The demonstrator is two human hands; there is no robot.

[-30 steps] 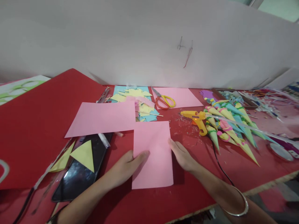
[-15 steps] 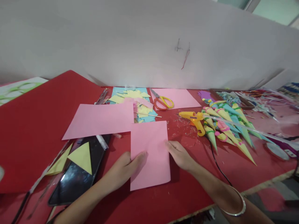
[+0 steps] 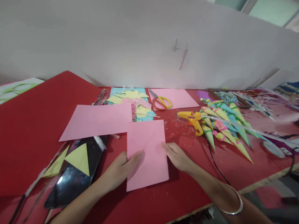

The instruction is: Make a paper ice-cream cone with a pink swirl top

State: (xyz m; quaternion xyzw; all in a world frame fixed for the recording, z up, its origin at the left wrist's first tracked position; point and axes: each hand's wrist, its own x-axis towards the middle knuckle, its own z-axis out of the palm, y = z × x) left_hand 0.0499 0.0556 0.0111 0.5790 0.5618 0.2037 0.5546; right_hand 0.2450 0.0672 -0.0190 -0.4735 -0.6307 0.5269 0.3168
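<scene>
A rectangular sheet of pink paper (image 3: 147,133) is held up between my two hands above the red table. My left hand (image 3: 125,168) grips its left edge, thumb on the front and fingers hidden behind. On the right edge, my right hand (image 3: 175,154) pinches the paper between thumb and fingers; a silver bangle circles that forearm. Just behind the sheet's upper left corner lies a longer pink paper strip (image 3: 98,121). Scissors (image 3: 162,102) with red and yellow handles rest partly on another pink sheet (image 3: 182,98) by the wall.
A yellow glue gun (image 3: 192,119) lies right of centre, its black cord trailing toward the front edge. Beside it is a heap of paper cones (image 3: 230,121). Yellow paper pieces (image 3: 80,158) lie on a dark phone-like slab (image 3: 70,188) at left. Paper scraps (image 3: 133,96) cover a blue sheet.
The view has shifted slightly, so everything sits a little further left. Both hands keep the same hold on the pink paper.
</scene>
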